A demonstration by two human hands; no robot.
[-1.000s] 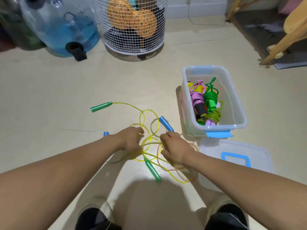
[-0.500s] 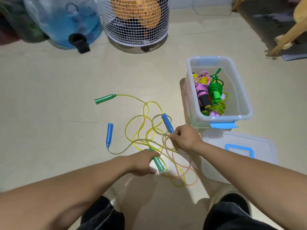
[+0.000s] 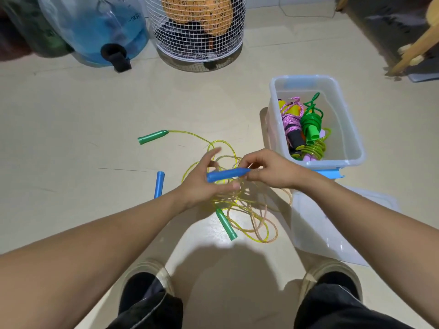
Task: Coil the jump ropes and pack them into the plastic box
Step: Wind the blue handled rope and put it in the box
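Right hand (image 3: 273, 169) pinches the right end of the blue handle (image 3: 228, 175) at frame centre; left hand (image 3: 202, 186) lies against the other end, fingers (image 3: 215, 153) loosely extended. Tangled ropes (image 3: 249, 210) lie on the floor (image 3: 71, 138) just below. Box (image 3: 305, 78), centre right, holds coiled ropes (image 3: 308, 129).

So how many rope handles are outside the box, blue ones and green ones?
Blue handles: 2, the held blue handle, pinched by the right hand, and the floor blue handle.
Green handles: 2, the far green handle and the near green handle.
Total: 4
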